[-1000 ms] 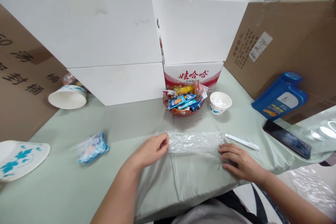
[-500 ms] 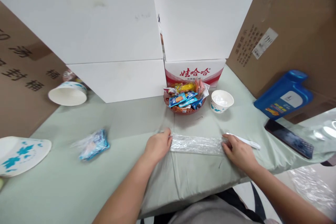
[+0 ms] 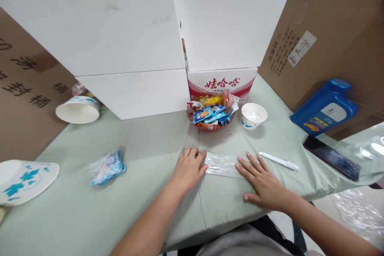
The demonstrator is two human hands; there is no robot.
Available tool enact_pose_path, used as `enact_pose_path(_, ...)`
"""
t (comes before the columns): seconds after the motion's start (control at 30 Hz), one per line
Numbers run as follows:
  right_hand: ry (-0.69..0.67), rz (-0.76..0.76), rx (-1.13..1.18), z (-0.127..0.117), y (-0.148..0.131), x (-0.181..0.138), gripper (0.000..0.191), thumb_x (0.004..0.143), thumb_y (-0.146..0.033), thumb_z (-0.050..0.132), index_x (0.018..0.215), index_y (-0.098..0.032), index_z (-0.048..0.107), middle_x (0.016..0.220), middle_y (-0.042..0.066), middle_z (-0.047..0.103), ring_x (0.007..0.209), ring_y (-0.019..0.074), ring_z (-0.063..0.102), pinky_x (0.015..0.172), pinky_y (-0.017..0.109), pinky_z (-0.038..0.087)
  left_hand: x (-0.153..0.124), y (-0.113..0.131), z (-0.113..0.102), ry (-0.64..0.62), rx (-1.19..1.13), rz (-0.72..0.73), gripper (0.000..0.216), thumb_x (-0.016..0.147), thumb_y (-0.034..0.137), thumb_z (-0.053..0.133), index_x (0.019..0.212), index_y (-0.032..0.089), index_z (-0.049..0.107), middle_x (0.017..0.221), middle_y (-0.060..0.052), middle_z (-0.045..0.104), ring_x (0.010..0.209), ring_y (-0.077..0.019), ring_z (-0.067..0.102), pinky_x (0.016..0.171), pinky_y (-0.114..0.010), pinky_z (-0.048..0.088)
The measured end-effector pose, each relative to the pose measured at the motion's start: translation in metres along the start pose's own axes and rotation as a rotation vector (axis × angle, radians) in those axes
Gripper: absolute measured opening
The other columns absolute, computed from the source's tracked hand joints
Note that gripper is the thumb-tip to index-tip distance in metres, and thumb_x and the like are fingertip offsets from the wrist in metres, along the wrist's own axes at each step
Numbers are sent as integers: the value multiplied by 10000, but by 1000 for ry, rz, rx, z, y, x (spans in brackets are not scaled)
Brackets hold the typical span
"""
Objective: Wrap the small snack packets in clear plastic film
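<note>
A folded clear plastic bag (image 3: 222, 165) lies flat on the pale green tablecloth (image 3: 144, 192) in front of me. My left hand (image 3: 189, 169) rests palm down on its left end, fingers stretched out. On the bag's right end my right hand (image 3: 261, 180) presses flat with the fingers spread. Neither hand grips anything.
A white pen (image 3: 279, 161) lies just right of the bag. Behind stand a red bowl of wrapped snacks (image 3: 211, 116), a small paper cup (image 3: 253, 115), white boxes and brown cartons. A blue jug (image 3: 325, 107) and a phone (image 3: 331, 158) lie right. A blue packet (image 3: 105, 167), a tipped cup (image 3: 78, 109) and a lid (image 3: 24, 177) lie left.
Both hands have moved inward along the bag and gone from pinching its ends to lying flat on it. The bag now looks narrower and shorter.
</note>
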State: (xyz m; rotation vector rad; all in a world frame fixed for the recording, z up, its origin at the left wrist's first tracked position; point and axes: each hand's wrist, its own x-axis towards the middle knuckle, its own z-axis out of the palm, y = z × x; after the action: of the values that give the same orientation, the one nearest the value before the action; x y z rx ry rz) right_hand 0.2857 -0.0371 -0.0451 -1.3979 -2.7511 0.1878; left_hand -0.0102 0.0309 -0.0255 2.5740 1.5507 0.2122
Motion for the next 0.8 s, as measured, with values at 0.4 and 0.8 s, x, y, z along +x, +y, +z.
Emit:
enact_pose_path(0.4, 237, -80, 8, -11, -26, -80, 311, 858, -167, 522, 1125, -268, 645, 1183, 73, 653, 1105, 245, 563, 943, 404, 429, -19, 54, 7, -75, -215, 443, 293, 893, 245, 588, 1184, 223, 561, 1165, -60, 595, 1079, -258, 504, 917, -412, 431)
enact_pose_path(0.8, 142, 265, 507, -48, 9, 49, 180, 885, -269, 511, 893, -200, 677, 782, 28, 707, 698, 160, 642, 644, 247, 461, -11, 37, 8, -266, -618, 571, 322, 812, 105, 583, 1104, 240, 591, 1126, -25, 633, 1128, -210, 491, 1007, -357, 395)
